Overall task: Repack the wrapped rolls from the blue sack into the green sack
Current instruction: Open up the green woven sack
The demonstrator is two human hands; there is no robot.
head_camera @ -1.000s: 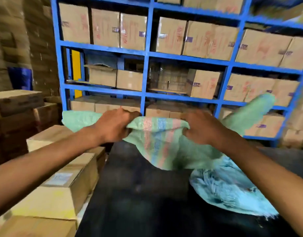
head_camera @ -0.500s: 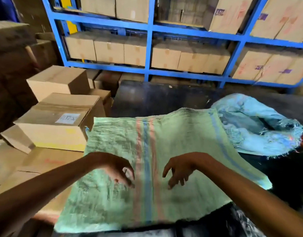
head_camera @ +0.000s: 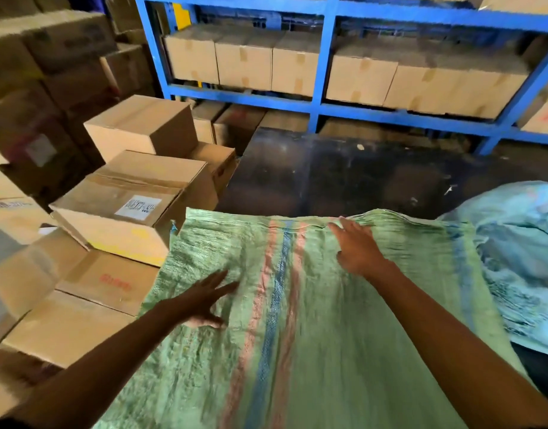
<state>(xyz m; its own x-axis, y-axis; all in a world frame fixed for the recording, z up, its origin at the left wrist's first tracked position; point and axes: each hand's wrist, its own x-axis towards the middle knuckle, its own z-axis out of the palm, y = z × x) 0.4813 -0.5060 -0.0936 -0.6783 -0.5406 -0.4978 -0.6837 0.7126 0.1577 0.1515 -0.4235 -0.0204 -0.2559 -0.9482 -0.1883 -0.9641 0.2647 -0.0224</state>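
On the flat green sack (head_camera: 312, 320), both hands, fingers straight.

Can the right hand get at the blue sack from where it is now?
Probably yes. The right hand lies flat on the green sack near its far edge, and the blue sack lies just to its right with nothing between them.

White label (head_camera: 137, 207) on a carton (head_camera: 133, 212): print too blurred to read.
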